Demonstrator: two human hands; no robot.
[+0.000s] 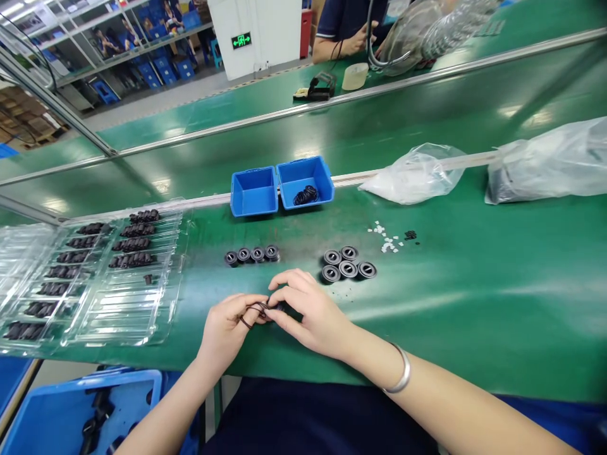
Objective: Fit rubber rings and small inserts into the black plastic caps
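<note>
Thin black rings (245, 323) are held at the curled fingers of the left hand (233, 323), which is nearly closed, above the near part of the green worktable (474, 328). The right hand (307, 309) is half curled, its thumb and forefinger brought up to the left fingertips; a dark part there is mostly hidden, and whether it is gripped by the right hand cannot be told. Just beyond the hands, four black round parts (257, 254) are lined up on the left, and five black round parts (348, 269) are clustered on the right. More black rings (306, 194) are contained in the right-hand blue bin (328, 183) farther back. Small white pieces (389, 244) are scattered to the right, and dark parts are laid in clear plastic trays (123, 319) at far left.
</note>
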